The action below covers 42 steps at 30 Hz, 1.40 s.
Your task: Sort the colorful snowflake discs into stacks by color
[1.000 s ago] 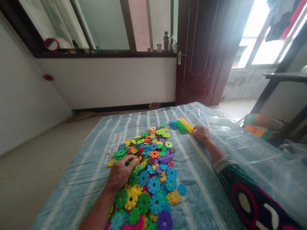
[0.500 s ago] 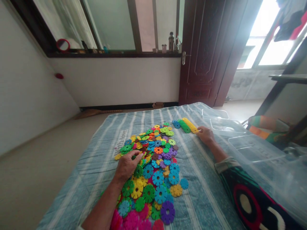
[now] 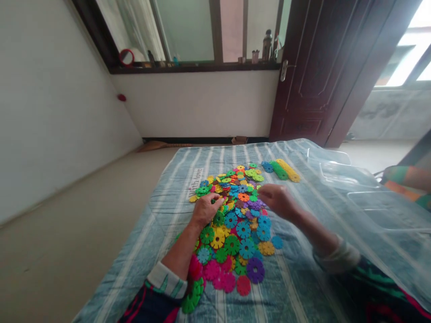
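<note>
A heap of colourful notched plastic discs (image 3: pixel 231 245) is spread over the striped cloth. My left hand (image 3: pixel 206 208) is at the heap's left side, thumb and fingers pinched on a small yellow disc. Over the heap's right edge hovers my right hand (image 3: pixel 278 199), fingers drawn together; whether anything is between them is hidden. Beyond it, a yellow row of discs (image 3: pixel 288 171) lies beside a green row (image 3: pixel 279 170), with blue discs (image 3: pixel 267 166) at their left. A purple disc (image 3: pixel 255 270) lies at the heap's near right.
Clear plastic containers (image 3: pixel 350 175) stand along the right side of the striped cloth (image 3: pixel 134 251). A dark red door (image 3: pixel 310 67) and a ledge (image 3: pixel 202 68) with a bottle (image 3: pixel 267 45) and a round mirror (image 3: pixel 126 57) are behind.
My right hand has left the yellow row and moved left to the heap's edge. My left hand stays at the heap. The view has shifted, so the scene sits further right.
</note>
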Each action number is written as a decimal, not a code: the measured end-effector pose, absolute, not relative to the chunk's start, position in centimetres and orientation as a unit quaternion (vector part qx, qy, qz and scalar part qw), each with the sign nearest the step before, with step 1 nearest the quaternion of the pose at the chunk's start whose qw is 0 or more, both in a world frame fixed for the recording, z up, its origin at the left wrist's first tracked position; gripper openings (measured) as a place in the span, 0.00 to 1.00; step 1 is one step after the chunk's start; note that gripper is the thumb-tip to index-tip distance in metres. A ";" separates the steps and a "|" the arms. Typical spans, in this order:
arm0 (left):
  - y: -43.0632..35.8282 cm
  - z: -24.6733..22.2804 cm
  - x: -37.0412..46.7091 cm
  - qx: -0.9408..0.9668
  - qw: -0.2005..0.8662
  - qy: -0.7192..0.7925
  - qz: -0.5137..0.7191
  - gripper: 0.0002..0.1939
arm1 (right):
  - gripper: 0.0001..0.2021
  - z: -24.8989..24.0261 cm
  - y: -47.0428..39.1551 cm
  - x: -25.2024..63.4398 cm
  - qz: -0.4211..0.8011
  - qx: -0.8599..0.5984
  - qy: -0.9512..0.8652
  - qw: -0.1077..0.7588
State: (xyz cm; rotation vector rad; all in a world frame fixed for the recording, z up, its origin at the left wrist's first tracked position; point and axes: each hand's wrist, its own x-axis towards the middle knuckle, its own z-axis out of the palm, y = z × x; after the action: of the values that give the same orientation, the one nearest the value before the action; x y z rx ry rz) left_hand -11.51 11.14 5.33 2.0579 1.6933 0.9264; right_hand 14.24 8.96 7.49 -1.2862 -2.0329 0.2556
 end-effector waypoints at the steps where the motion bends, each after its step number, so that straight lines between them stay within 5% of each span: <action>1: 11.1 5.3 -11.5 0.721 0.161 0.591 0.323 0.18 | 0.07 7.9 7.8 12.5 0.104 -0.446 -0.817 0.349; 7: 11.1 5.4 -11.6 0.720 0.172 0.589 0.325 0.17 | 0.06 8.0 2.7 5.7 0.054 -0.261 -0.936 0.230; 13: 11.2 5.6 -11.5 0.721 0.189 0.584 0.322 0.16 | 0.06 6.8 2.1 4.5 0.018 -0.294 -0.934 0.200; 19: 11.4 5.7 -11.7 0.717 0.199 0.588 0.317 0.16 | 0.16 6.1 2.4 3.6 -0.011 -0.331 -0.923 0.193; 27: 11.5 6.2 -11.8 0.719 0.198 0.589 0.310 0.19 | 0.08 6.1 2.8 3.2 -0.117 -0.282 -0.929 0.211; 33: 11.8 6.1 -11.9 0.722 0.186 0.591 0.308 0.20 | 0.11 6.6 3.4 3.7 -0.151 -0.239 -0.932 0.225; 42: 12.0 6.2 -12.1 0.711 0.169 0.615 0.296 0.22 | 0.13 7.1 9.6 9.8 -0.038 -0.499 -0.788 0.358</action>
State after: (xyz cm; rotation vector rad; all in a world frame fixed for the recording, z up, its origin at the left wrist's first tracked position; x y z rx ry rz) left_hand -12.09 11.99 6.24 2.0218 1.7495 0.8413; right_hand 9.78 9.56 7.11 -1.2862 -2.0340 -0.0979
